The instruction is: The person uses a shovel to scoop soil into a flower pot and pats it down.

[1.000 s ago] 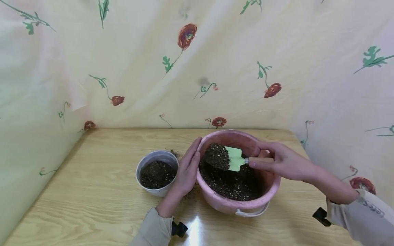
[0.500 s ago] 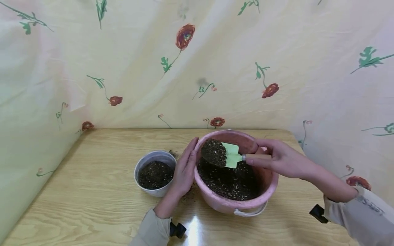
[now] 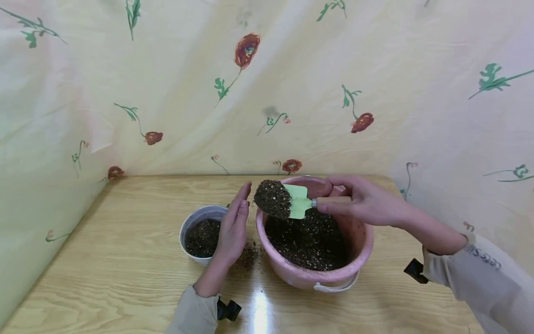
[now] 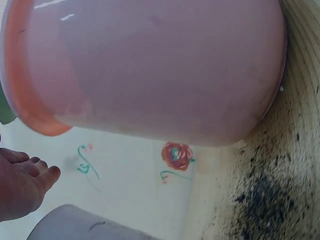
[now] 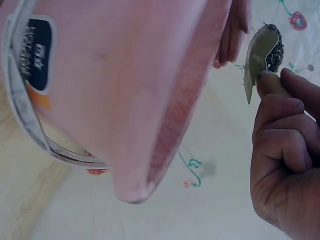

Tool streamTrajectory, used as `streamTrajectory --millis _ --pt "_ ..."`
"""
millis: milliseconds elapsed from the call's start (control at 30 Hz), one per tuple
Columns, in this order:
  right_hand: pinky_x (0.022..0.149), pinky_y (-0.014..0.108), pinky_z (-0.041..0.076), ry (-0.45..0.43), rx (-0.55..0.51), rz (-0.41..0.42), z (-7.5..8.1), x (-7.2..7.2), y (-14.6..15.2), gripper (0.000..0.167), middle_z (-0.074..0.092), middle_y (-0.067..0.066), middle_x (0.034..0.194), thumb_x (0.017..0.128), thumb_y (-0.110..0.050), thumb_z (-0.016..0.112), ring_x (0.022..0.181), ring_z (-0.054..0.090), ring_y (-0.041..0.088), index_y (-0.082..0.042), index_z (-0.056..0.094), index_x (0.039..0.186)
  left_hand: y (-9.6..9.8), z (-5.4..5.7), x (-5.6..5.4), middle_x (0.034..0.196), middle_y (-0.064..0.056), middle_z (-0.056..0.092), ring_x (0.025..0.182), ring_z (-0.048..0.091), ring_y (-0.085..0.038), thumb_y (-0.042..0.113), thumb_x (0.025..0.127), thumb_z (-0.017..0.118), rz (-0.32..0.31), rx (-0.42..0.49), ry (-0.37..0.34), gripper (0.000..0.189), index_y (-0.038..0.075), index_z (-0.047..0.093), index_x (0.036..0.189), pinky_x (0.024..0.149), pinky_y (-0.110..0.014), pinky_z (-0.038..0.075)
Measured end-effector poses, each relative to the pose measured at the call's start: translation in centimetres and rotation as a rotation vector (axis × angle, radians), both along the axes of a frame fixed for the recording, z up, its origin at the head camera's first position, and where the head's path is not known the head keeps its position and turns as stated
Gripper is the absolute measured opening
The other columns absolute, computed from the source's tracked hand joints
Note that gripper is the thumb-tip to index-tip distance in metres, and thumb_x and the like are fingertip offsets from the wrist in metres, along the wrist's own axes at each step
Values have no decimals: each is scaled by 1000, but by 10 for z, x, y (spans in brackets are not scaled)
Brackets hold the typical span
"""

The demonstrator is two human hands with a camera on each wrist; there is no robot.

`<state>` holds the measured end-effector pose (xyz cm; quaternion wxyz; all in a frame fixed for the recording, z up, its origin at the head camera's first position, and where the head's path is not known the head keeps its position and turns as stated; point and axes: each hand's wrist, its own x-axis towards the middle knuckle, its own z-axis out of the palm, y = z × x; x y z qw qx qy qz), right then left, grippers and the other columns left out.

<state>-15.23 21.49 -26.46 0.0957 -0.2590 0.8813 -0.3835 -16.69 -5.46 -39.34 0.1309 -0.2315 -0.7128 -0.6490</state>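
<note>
My right hand (image 3: pixel 367 199) grips the wooden handle of a small light-green trowel (image 3: pixel 297 201). Dark potting soil (image 3: pixel 273 198) is heaped on the blade, which is held above the left rim of a pink bucket (image 3: pixel 317 273); more soil lies inside that bucket. Between the bucket and a smaller grey-white pot (image 3: pixel 193 254) is my left hand (image 3: pixel 234 232), its fingers straight and apart from the bucket. The pot holds soil too, and the left hand covers part of its right side. In the right wrist view the trowel (image 5: pixel 260 52) appears edge-on.
Spilled soil (image 3: pixel 249 256) is scattered on the wooden table (image 3: pixel 125 260) between the two containers. A white handle (image 3: pixel 335 287) hangs at the bucket's front. Behind the table and along its sides hangs a flower-patterned cloth (image 3: pixel 187 93).
The loaded trowel has risen and moved left, from over the bucket's middle to its left rim. My left hand has left the bucket's side and shifted left toward the pot.
</note>
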Motion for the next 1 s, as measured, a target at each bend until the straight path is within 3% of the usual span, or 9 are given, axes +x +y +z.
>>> streamTrajectory --millis 100,300,433,500,567,800,1000 --pt "45 25 35 2 32 -1 5 -4 -5 18 40 -5 63 91 -26 68 52 38 7 -13 56 86 -6 1 0 154 -12 31 142 29 -25 14 107 26 3 14 5 45 0 28 149 113 -37 29" --pt "45 24 33 -44 50 4 10 -11 -12 18 43 -3 64 91 -28 67 50 34 7 -13 57 88 -17 3 2 155 -6 30 142 28 -19 21 108 25 35 -3 -44 46 6 28 151 114 -31 28" --pt "56 25 46 -63 30 38 10 -17 -16 16 68 0 92 93 -26 66 69 58 10 -11 59 90 -24 3 2 155 -4 30 142 28 -17 23 108 26 43 9 -73 46 8 28 151 114 -29 27" --pt "64 26 50 -75 14 64 10 -20 -19 16 67 2 118 94 -25 65 90 64 14 -10 60 91 -27 2 2 155 -4 30 142 28 -17 23 108 26 50 12 -72 46 7 28 151 114 -29 27" --pt "72 28 52 -79 -2 87 10 -24 -21 15 64 5 126 94 -23 64 105 64 17 -9 59 91 -30 1 1 155 -5 30 142 28 -18 22 108 26 58 12 -63 46 7 28 151 114 -29 27" --pt "79 25 48 -63 -3 126 11 -33 -34 18 65 5 124 93 -23 65 118 59 17 -9 56 86 -45 -1 -1 155 -11 29 142 28 -24 18 108 24 80 15 -29 46 2 27 150 113 -42 28" --pt "91 33 46 -101 -12 125 6 -38 -47 22 63 5 127 92 -25 67 116 60 15 -9 55 83 -58 -1 0 154 -9 31 141 31 -24 20 108 24 130 -6 -56 45 5 29 150 112 -40 31"
